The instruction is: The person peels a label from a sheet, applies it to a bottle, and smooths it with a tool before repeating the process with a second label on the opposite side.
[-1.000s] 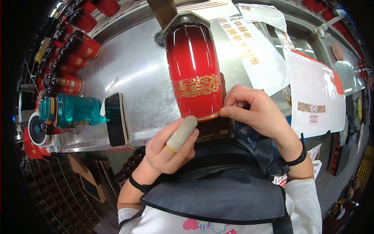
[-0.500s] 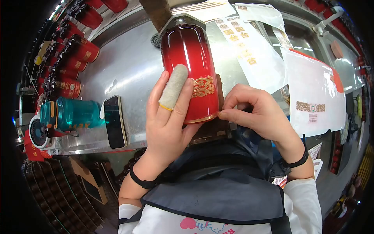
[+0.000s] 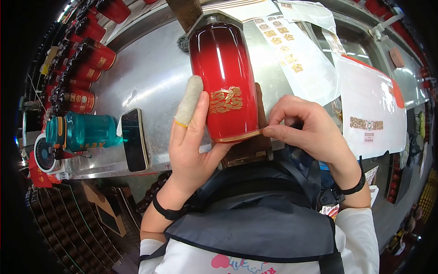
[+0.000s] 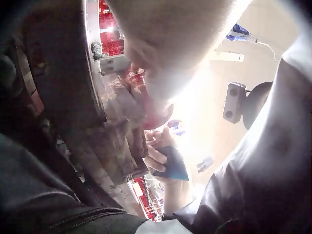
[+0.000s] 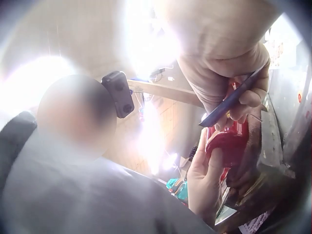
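Note:
A glossy red bottle with a dark upper end lies on its side, base toward me. A gold ornament decorates its lower body. My left hand holds it, fingers along its left side and thumb against the base; one finger wears a pale cloth finger cot. Around the base edge runs a thin gold strip. At the strip's right end my right hand pinches with thumb and forefinger. That hand's other fingers curl around a dark flat blade, seen in the right wrist view.
The bottle's neck sits at a metal holder on the steel table. A phone and teal water bottle stand left, with finished red bottles behind. Decal sheets lie right.
My left hand has gone from below the base up over the bottle, then back to its left side. The bottle has turned, its ornament showing narrower. The right hand stays near the base edge.

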Motion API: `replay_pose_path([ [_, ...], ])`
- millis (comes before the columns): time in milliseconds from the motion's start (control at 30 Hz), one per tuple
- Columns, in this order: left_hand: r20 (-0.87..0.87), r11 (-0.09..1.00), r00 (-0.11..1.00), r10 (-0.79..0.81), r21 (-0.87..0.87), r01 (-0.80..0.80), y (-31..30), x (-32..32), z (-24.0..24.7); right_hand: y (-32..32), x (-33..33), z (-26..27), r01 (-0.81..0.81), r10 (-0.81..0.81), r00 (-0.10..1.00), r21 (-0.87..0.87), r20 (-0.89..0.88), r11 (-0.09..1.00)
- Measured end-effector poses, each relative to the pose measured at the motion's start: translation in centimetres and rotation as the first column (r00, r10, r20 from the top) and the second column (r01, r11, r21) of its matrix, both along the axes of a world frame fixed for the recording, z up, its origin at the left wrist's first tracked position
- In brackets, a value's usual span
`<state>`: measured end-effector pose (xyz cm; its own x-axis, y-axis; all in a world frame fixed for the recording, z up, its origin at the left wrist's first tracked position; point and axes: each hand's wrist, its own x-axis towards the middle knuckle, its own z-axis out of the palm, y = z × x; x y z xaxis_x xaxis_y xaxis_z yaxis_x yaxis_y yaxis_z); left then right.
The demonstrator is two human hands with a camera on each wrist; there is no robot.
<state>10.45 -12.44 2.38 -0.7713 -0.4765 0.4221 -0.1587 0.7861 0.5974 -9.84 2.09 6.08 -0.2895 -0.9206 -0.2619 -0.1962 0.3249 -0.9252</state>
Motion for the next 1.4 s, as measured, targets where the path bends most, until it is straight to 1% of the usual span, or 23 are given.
replay_pose_path([
  [133, -0.037, 0.999, 0.999, -0.006, 0.034, 0.007, 0.1, -0.1, -0.2, -0.2, 0.2, -0.5, 0.012, -0.013, 1.000, -0.047, -0.011, 0.999],
  [200, -0.056, 0.993, 0.998, -0.002, 0.117, 0.009, 0.1, 0.0, -0.5, -0.2, 0.4, -0.5, 0.017, -0.014, 0.999, -0.073, 0.042, 0.997],
  [233, -0.056, 0.993, 0.998, -0.002, 0.118, 0.009, 0.1, 0.0, -0.6, -0.1, 0.4, -0.1, 0.017, -0.014, 0.999, -0.073, 0.042, 0.997],
  [300, -0.062, 1.000, 0.998, -0.001, 0.031, 0.002, -0.1, 0.0, -0.7, 0.1, 0.5, 1.3, -0.010, 0.010, 1.000, -0.056, 0.000, 0.998],
  [333, -0.062, 1.000, 0.998, 0.001, 0.032, 0.001, -0.1, -0.1, -0.7, 0.2, 0.5, 1.6, -0.011, 0.011, 1.000, -0.055, 0.000, 0.998],
  [400, -0.076, 1.000, 0.997, -0.007, 0.027, 0.009, -0.1, -0.1, -0.7, 0.6, 0.6, 1.9, -0.021, 0.019, 1.000, -0.160, -0.009, 0.987],
  [600, -0.069, 1.000, 0.998, 0.001, 0.013, 0.000, -0.1, -0.1, -0.7, 0.6, 0.3, 1.7, -0.051, 0.029, 0.993, -0.196, -0.111, 0.979],
  [633, -0.070, 1.000, 0.998, 0.002, 0.012, -0.002, -0.1, 0.0, -0.6, 0.6, 0.2, 1.6, -0.053, 0.031, 0.993, -0.197, -0.112, 0.979],
  [700, -0.049, 1.000, 0.999, 0.008, -0.002, -0.009, -0.1, 0.0, -0.5, 0.6, 0.0, 1.2, -0.028, 0.018, 0.996, -0.109, -0.087, 0.994],
  [733, -0.050, 1.000, 0.999, 0.009, -0.002, -0.009, -0.1, 0.0, -0.5, 0.6, -0.1, 1.1, -0.029, 0.019, 0.996, -0.110, -0.088, 0.994],
  [800, -0.065, 1.000, 0.998, 0.006, 0.010, -0.005, -0.1, 0.0, -0.6, 0.4, -0.2, 0.8, -0.008, 0.006, 0.999, -0.037, -0.052, 0.999],
  [933, -0.055, 1.000, 0.998, 0.014, 0.015, -0.014, -0.1, 0.0, -0.6, 0.2, -0.1, -0.3, -0.004, 0.001, 0.999, -0.053, -0.049, 0.999],
  [1033, -0.049, 0.998, 0.999, -0.017, 0.055, 0.019, -0.1, 0.0, -0.5, -0.1, -0.1, -0.6, -0.002, 0.000, 0.999, -0.049, -0.039, 0.999],
  [1133, -0.050, 0.999, 0.999, -0.012, 0.052, 0.015, -0.1, -0.1, -0.6, -0.4, 0.0, -0.7, -0.004, 0.004, 0.999, -0.023, -0.036, 1.000],
  [1233, -0.079, 0.999, 0.997, -0.011, 0.030, 0.013, -0.1, -0.2, -0.8, -0.6, 0.0, -1.1, -0.025, 0.025, 1.000, -0.002, -0.016, 1.000],
  [1300, -0.078, 0.999, 0.997, 0.027, -0.037, -0.030, 0.1, -0.2, -0.5, -0.7, -0.1, -1.3, -0.042, 0.042, 0.999, -0.007, -0.010, 0.999],
  [1333, -0.078, 0.999, 0.997, 0.026, -0.038, -0.029, 0.2, 0.2, -0.6, -0.8, -0.2, -1.3, -0.042, 0.042, 0.999, -0.007, -0.010, 0.999],
  [1400, -0.054, 0.975, 0.998, -0.019, -0.223, 0.007, 0.2, 1.6, -0.6, -0.8, -0.3, -1.2, -0.060, 0.060, 0.998, -0.003, -0.024, 0.998],
])
